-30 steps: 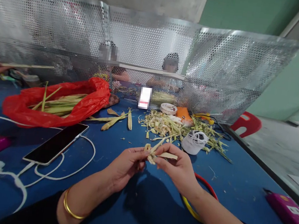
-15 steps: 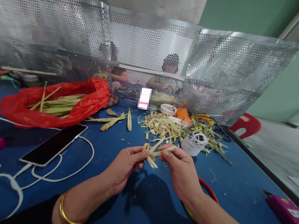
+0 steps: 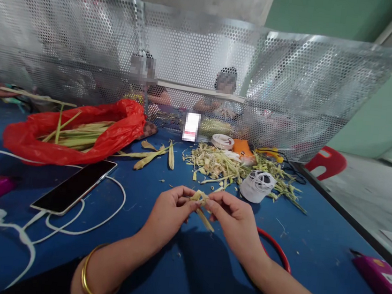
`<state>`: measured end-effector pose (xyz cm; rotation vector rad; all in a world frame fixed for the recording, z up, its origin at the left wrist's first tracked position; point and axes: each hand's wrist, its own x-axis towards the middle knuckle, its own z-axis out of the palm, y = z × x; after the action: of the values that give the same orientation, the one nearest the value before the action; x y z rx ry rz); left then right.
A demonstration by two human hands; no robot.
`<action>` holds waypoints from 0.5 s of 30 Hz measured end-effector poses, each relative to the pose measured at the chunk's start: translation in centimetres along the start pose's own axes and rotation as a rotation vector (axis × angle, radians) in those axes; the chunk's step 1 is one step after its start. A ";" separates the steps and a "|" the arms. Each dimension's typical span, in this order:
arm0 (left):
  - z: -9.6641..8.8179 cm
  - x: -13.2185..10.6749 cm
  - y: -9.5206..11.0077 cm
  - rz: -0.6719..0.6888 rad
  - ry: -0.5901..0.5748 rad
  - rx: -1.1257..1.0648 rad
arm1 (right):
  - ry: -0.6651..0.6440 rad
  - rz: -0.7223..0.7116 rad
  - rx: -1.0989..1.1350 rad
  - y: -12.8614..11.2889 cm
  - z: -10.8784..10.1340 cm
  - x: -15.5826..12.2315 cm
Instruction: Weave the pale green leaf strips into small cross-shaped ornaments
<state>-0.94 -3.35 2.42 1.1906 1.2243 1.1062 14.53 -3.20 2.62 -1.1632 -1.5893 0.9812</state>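
Observation:
Between my two hands, above the blue table, is a small folded piece of pale leaf strips (image 3: 205, 218), with a strip end hanging down toward me. My left hand (image 3: 170, 212) pinches its left side between thumb and fingers. From the other side my right hand (image 3: 232, 217) pinches it too, fingertips close to those of the left. Part of the folded piece is hidden by my fingers. Just beyond my right hand stands a roll of white cord (image 3: 257, 186). Loose leaf strips (image 3: 152, 157) lie past my left hand.
A red plastic bag (image 3: 71, 151) of long leaves lies at left, a phone (image 3: 74, 187) with white cables before it. Leaf scraps (image 3: 215, 163) are heaped at the back. A perforated metal screen (image 3: 200, 48) stands behind; people sit beyond. A purple box (image 3: 379, 281) lies right.
My hands have drawn closer together. The strips that stuck out upward and across to the right are now folded in, with one end pointing down. The view has shifted slightly.

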 end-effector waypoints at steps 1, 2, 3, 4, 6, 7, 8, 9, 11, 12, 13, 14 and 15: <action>0.0 0.0 0.0 0.011 0.006 0.024 | 0.002 0.001 -0.024 0.1 0.0 0.0; 0.0 -0.1 0.0 0.021 0.018 0.046 | 0.010 0.000 -0.045 0.2 0.0 0.0; 0.0 -0.1 0.0 0.028 0.029 0.063 | 0.020 -0.001 -0.061 0.3 0.1 0.0; 0.0 -0.1 0.0 0.034 0.039 0.074 | 0.029 -0.003 -0.071 0.4 0.1 0.1; 0.1 -0.2 0.0 0.042 0.050 0.088 | 0.040 -0.006 -0.082 0.6 0.1 0.1; 0.1 -0.2 0.0 0.047 0.050 0.096 | 0.040 -0.009 -0.090 0.7 0.1 0.2; 0.1 -0.3 0.0 0.054 0.051 0.105 | 0.038 -0.013 -0.104 0.7 0.1 0.2; 0.1 -0.3 0.0 0.063 0.051 0.116 | 0.036 -0.018 -0.123 0.8 0.1 0.2; 0.2 -0.4 -0.1 0.079 0.053 0.137 | 0.037 -0.031 -0.159 0.8 0.0 0.2; 0.2 -0.4 -0.1 0.085 0.054 0.144 | 0.037 -0.039 -0.174 0.8 0.0 0.3; 0.1 -0.4 -0.1 0.090 0.055 0.148 | 0.038 -0.050 -0.184 0.8 0.0 0.3; 0.1 -0.4 -0.1 0.095 0.057 0.151 | 0.039 -0.065 -0.188 0.7 0.0 0.3; 0.1 -0.4 -0.2 0.101 0.059 0.154 | 0.041 -0.082 -0.191 0.7 0.0 0.2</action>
<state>-0.86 -3.77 2.29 1.3573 1.3259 1.1444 14.67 -2.81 2.05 -1.2289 -1.7126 0.7611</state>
